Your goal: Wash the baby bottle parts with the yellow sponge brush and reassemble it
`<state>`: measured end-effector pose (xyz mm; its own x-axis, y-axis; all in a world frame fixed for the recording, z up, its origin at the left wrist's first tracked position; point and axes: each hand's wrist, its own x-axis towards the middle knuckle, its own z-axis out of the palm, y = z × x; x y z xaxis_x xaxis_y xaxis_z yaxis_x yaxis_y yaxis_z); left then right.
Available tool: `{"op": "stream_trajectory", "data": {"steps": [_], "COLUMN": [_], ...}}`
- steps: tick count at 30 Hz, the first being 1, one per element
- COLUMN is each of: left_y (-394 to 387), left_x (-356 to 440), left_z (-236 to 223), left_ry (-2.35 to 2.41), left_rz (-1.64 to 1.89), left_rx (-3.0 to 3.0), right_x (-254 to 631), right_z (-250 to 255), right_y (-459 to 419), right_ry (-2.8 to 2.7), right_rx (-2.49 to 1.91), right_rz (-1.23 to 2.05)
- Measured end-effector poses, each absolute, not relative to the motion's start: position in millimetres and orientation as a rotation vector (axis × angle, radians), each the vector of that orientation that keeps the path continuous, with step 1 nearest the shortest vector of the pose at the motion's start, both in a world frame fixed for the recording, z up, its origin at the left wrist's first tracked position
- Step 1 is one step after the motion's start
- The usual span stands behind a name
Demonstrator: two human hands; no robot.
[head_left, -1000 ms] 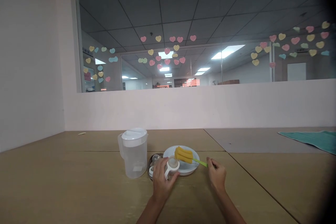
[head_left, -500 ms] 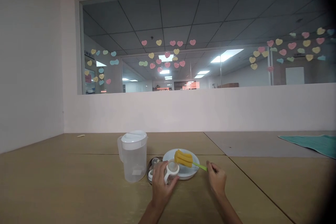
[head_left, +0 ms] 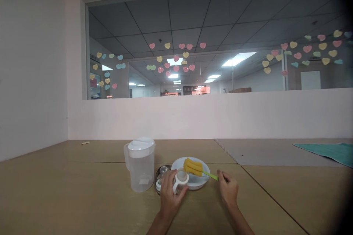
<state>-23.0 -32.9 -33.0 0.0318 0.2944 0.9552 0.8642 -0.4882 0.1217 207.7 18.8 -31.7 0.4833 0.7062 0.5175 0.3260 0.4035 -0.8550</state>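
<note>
My left hand [head_left: 168, 194] is closed round a small clear bottle with a white collar [head_left: 180, 180], held on its side at the near edge of a white plate [head_left: 197, 183]. My right hand [head_left: 228, 190] pinches the green handle [head_left: 211, 176] of a yellow sponge brush [head_left: 193, 166], whose head is raised over the plate, just right of the bottle's mouth. A shiny metal bowl [head_left: 160, 173] with small bottle parts sits behind my left hand.
A translucent plastic pitcher with a white lid [head_left: 140, 163] stands left of the bowl on the tan table [head_left: 82, 194]. A teal cloth [head_left: 328, 150] lies at the far right. A white wall with a heart-stickered window rises behind the table.
The camera tilted slightly, so everything sits a little lower in view. Both hands, the bottle and the brush keep almost the same pose over the plate.
</note>
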Motion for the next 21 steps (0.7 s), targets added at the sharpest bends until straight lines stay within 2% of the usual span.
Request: {"op": "stream_trajectory", "data": {"steps": [5,11,13,21], "left_y": [-34,-39,-43,-42], "left_x": [-23,-25,-26,-32], "left_z": [-31,-18,-13,-14], "left_ry": [-1.144,-1.116,-1.085,-0.935], "left_rz": [-1.467,-1.392,-1.386,-1.397], "left_rx": [-1.779,-1.658,-1.641,-1.650], "right_x": [206,218,222,222], "right_z": [-32,-28,-25,-19], "right_y": [19,15,13,5], "right_ry": [-1.103,-1.123,-1.131,-1.248], "right_rx": [-1.180,-0.930,-0.843,-0.714], "right_rz": [0.173,-0.616,-0.764,-0.888]}}
